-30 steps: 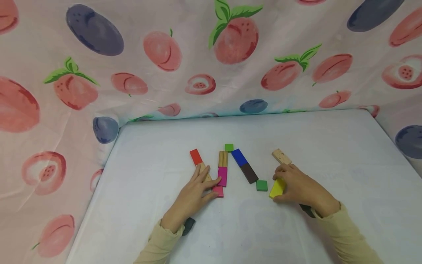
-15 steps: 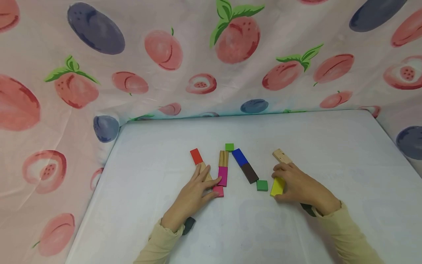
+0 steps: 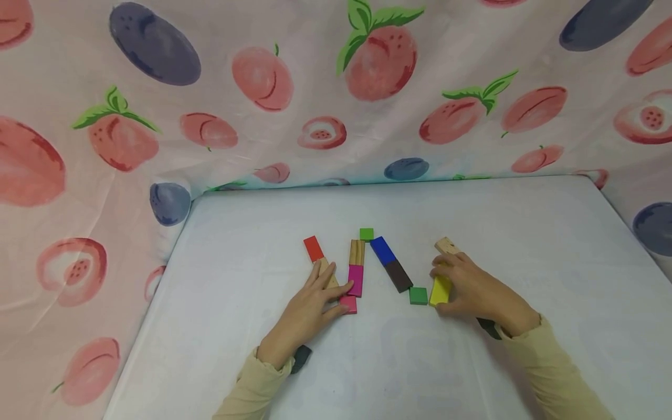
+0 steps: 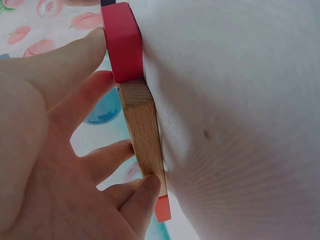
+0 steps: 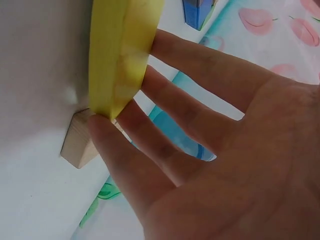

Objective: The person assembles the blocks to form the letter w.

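My left hand [image 3: 307,309] lies with fingers spread across a row of blocks. Its fingertips touch the plain wooden block [image 4: 142,135], the magenta block [image 3: 356,279] and the pinkish-red block [image 4: 122,42]. A red-orange block [image 3: 313,248] continues from the wooden one. My right hand [image 3: 475,291] holds a yellow block [image 3: 440,291] by its ends, thumb at the near end and fingers toward the far end. Just left of the yellow block sits a green square block [image 3: 418,296]. Another wooden block [image 3: 444,245] lies beyond the right fingers, partly covered by them.
A striped wooden block [image 3: 357,252] adjoins the magenta one, with a light green square [image 3: 366,234] at its far end. From there a blue block [image 3: 383,249] and a dark brown block [image 3: 399,276] slant down to the green square. A fruit-print cloth [image 3: 378,134] hangs behind the white table.
The right hand has shifted slightly, bringing the yellow block nearer the green square and more upright in the head view; its fingers now cover more of the wooden block. The left hand stays put.
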Demonstrator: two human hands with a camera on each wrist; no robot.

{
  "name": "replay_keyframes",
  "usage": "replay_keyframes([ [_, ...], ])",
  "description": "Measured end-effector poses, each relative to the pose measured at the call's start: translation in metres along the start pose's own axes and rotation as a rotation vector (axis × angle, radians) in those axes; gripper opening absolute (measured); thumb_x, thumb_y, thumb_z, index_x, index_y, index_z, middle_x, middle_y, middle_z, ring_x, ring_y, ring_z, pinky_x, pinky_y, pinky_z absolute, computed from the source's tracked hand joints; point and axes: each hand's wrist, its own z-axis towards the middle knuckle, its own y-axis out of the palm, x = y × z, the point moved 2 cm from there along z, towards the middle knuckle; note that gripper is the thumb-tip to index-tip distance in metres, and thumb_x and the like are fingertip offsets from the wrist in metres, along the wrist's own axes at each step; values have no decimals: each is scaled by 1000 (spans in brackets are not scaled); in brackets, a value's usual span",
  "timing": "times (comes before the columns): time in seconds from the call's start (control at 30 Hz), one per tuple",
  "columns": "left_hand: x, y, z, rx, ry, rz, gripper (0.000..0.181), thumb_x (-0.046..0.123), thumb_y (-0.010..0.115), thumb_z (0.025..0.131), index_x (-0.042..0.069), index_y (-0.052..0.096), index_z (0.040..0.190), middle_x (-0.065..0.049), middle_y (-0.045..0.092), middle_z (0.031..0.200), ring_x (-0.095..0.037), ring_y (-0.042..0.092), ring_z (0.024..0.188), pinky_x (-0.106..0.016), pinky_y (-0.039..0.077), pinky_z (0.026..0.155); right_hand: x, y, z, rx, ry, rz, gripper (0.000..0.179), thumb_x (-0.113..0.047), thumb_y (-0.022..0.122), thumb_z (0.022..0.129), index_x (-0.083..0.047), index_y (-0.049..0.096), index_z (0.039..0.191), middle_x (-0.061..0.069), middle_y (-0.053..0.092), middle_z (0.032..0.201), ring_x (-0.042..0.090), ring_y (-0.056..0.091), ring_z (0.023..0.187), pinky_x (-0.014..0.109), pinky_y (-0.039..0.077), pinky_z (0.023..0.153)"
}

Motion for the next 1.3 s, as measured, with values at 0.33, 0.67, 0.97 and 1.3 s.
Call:
replay_keyframes([
  [0.33,1,-1,0,-12,-5,-7,49,36,71,91,23,61,137,-16,30,161,-44,12,151,-55,41,108,1,-6,3,13,-9,-10,52,-22,86,70,0,69,114,22,54,133,45,45,124,57,50,96],
  [0.67,0,0,0,-7,-13,-12,49,36,71,91,23,62,136,-14,30,161,-43,11,151,-55,41,108,2,-11,10,26,-37,-2,55,-23,86,71,3,67,116,23,53,133,46,44,124,58,48,98],
  [0.97,0,0,0,-6,-13,-7,49,38,71,91,24,62,137,-14,31,161,-43,11,151,-56,41,108,4,-12,18,20,-29,-2,54,-22,85,74,3,67,119,23,52,135,44,43,124,57,47,100],
  [1.3,0,0,0,-6,-11,-10,49,39,70,91,24,62,137,-14,30,161,-44,11,151,-56,41,108,7,-10,27,12,-27,32,56,-22,84,73,2,66,121,22,51,138,41,43,126,57,46,102],
])
